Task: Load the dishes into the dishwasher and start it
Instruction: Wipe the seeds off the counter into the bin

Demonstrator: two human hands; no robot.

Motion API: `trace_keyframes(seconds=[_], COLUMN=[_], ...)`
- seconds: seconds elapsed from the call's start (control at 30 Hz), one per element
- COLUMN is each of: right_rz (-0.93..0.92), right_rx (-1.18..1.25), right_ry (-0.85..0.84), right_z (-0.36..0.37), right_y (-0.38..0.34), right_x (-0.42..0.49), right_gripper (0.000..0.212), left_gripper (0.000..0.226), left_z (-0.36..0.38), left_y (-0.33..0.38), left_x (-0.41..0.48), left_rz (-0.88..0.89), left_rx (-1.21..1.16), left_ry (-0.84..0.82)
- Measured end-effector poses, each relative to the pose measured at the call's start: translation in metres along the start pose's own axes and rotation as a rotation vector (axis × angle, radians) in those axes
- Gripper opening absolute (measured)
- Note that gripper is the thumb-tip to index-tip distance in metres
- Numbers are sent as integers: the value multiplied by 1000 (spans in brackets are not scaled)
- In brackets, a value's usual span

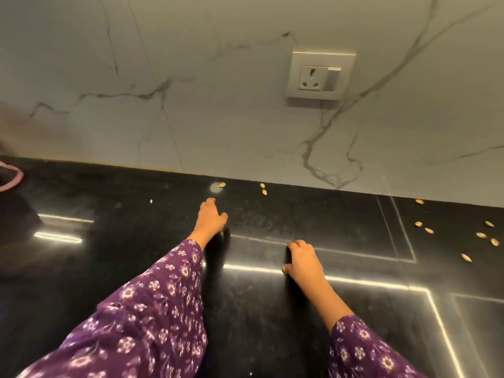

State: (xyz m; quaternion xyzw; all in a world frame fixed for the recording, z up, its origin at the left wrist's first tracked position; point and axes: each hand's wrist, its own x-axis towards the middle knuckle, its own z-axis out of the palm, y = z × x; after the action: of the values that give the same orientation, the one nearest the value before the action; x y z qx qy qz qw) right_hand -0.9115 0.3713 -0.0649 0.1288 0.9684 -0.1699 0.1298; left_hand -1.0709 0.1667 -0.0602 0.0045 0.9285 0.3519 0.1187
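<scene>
Both my hands lie on the glossy black stone countertop (272, 309), and neither grasps anything. My left hand (211, 216) reaches further out, close to the wall, with its fingers bent down so that the tips meet the stone. My right hand (301, 259) sits nearer to me and to the right, well apart from the left, its fingers loosely bent over the surface; the fingertips are hidden behind the knuckles, so I think they rest on the stone but cannot be sure. Purple sleeves with a pale flower print cover my left forearm (152, 309) and my right forearm (362, 347). The dishes and the dishwasher lie outside this view. Small pale yellow seed husks (481, 235) are scattered on the counter at the right, and a few more lie by the wall just beyond my left hand. The white marble-look wall with grey veins (218, 118) carries a white socket plate with a switch (320, 75). A curved pink strip (12, 178) shows at the left edge, too cut off to identify.
</scene>
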Motion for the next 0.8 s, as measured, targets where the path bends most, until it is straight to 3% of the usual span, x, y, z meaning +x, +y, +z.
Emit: trace_keyframes(seconds=[0.2,0.4,0.63,0.73,0.8], right_rz=[65,53,-34,-96,-135], right_rx=[-30,46,84,134,244], right_ry=[9,24,112,109,85], right_z=[4,6,21,24,21], right_y=[-2,7,19,23,29], right_x=[11,14,5,-1,-6], right_gripper=[47,52,60,64,61], left_gripper=[72,63,58,55,54], left_z=[11,48,126,158,175], left_y=[5,34,110,143,159], left_x=[58,87,54,28,13], left_rz=[33,108,391,600,688], left_rx=[179,240,285,106,-31], left_ry=[3,-47,-268,-483,-489])
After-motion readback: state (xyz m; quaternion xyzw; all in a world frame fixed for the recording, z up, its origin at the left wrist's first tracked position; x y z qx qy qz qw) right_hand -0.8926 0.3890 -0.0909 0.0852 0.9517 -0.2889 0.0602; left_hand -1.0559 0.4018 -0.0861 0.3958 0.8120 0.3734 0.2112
